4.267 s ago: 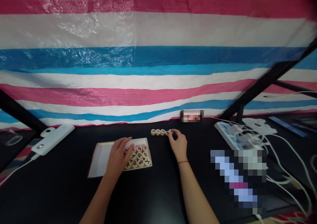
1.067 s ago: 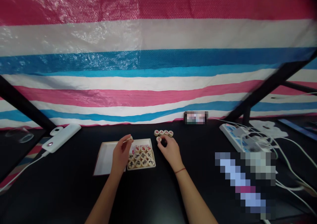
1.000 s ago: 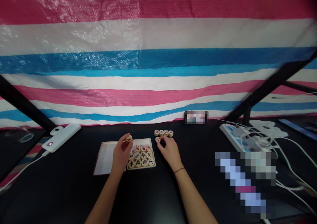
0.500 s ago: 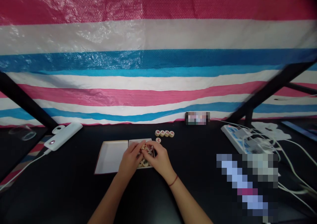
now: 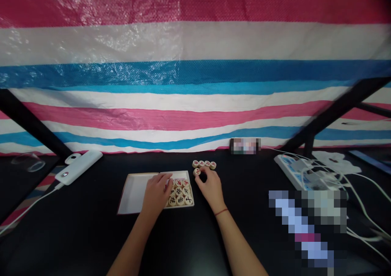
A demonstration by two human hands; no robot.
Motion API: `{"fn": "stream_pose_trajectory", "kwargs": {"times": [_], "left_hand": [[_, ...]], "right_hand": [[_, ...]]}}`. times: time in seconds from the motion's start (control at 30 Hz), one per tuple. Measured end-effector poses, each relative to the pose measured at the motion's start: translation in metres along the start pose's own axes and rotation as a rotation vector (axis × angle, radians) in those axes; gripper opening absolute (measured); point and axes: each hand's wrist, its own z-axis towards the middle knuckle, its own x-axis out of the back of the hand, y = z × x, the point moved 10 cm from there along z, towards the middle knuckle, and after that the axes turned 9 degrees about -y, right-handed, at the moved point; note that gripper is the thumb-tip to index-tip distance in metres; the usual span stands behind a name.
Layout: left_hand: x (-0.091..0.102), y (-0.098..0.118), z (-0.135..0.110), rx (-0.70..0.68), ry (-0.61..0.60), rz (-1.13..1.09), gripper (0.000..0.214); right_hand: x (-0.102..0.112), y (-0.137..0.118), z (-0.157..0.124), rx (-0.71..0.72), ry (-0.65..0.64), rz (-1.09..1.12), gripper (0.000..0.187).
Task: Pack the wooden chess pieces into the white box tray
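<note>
A shallow white box holds several round Chinese chess pieces, cream-coloured with red or black characters. My left hand lies over the box's left side, fingers stretched out; some pieces are hidden beneath it. Beyond the box's far right corner, my right hand pinches a red-marked chess piece between thumb and forefinger at the tabletop. Just behind this piece stands a short row of red-marked pieces, side by side.
Left of the box lies its white-lined lid. A white device with a cable sits at the far left. On the right are a power strip, tangled white cables and blurred-out items. A striped tarp hangs behind the black table.
My right hand has moved right from the box to the lone piece near the row. My left hand has stayed over the box and shifted slightly left, uncovering more pieces.
</note>
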Motion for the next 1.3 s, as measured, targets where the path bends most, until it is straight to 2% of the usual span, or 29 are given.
{"fn": "stream_pose_trajectory", "kwargs": {"times": [0.17,0.33,0.57,0.73,0.93,1.0,1.13,1.3], "left_hand": [[0.001,0.0,0.0,0.011,-0.009,-0.001,0.024],[0.001,-0.002,-0.001,0.038,-0.014,0.011,0.021],[0.002,-0.006,-0.001,0.096,-0.025,0.039,0.022],[0.001,-0.008,-0.001,0.11,-0.036,0.056,0.022],[0.001,-0.008,0.0,0.122,-0.039,0.093,0.026],[0.0,-0.005,0.0,0.127,-0.053,0.148,0.025],[-0.006,-0.001,0.001,0.137,-0.109,0.244,0.024],[-0.01,0.004,-0.001,0.129,-0.139,0.232,0.021]], "right_hand": [[-0.002,-0.007,-0.002,0.033,-0.026,-0.019,0.014],[-0.008,-0.001,-0.001,0.006,-0.049,-0.075,0.013],[-0.011,0.005,0.002,-0.023,0.003,-0.081,0.014],[-0.012,0.007,0.002,-0.039,-0.009,-0.072,0.016],[0.01,-0.017,-0.006,0.063,0.127,-0.037,0.019],[0.009,-0.029,-0.008,0.091,0.072,0.02,0.022],[-0.016,-0.044,-0.012,0.073,-0.167,0.112,0.029],[-0.024,-0.045,-0.015,0.059,-0.176,0.131,0.032]]}}
